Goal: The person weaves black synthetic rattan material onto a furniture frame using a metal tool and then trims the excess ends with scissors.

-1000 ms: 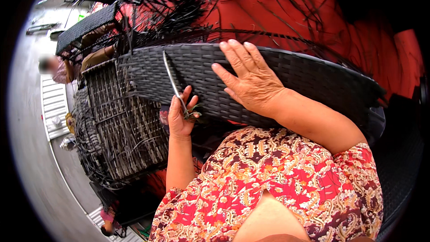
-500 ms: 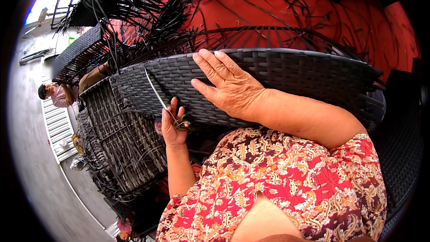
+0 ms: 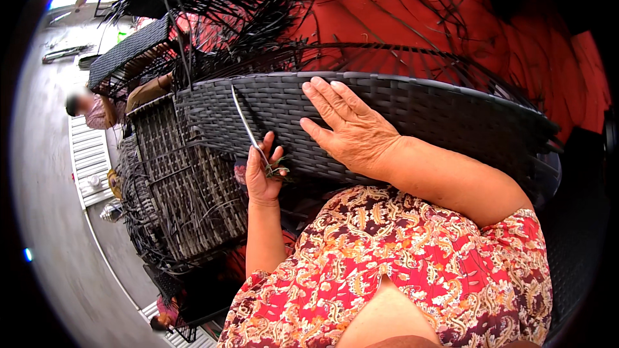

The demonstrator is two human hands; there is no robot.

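Note:
A broad panel of dark grey woven wicker [image 3: 445,113] lies across in front of me, its long rim curving along the far side. My right hand [image 3: 354,125] rests flat on it, fingers extended toward the far rim and slightly parted. Left of it, my left hand [image 3: 263,171] is raised palm up at the near side of the panel. Its fingers curl around a slim, curved metal tool [image 3: 244,115] whose pointed end reaches toward the far rim. Greenish strands wrap the handle end; whether it is a pair of scissors I cannot tell.
An older, rougher woven piece [image 3: 187,187] stands to the left. Loose black strips and wicker frames [image 3: 213,0] pile up at the far left over a red ground sheet [image 3: 400,9]. Another person [image 3: 97,108] sits beyond, beside a white slatted surface [image 3: 91,161].
The whole view has shifted slightly, so the panel and both hands appear farther right. My right hand stays flat on the weave; the left keeps its hold on the metal tool.

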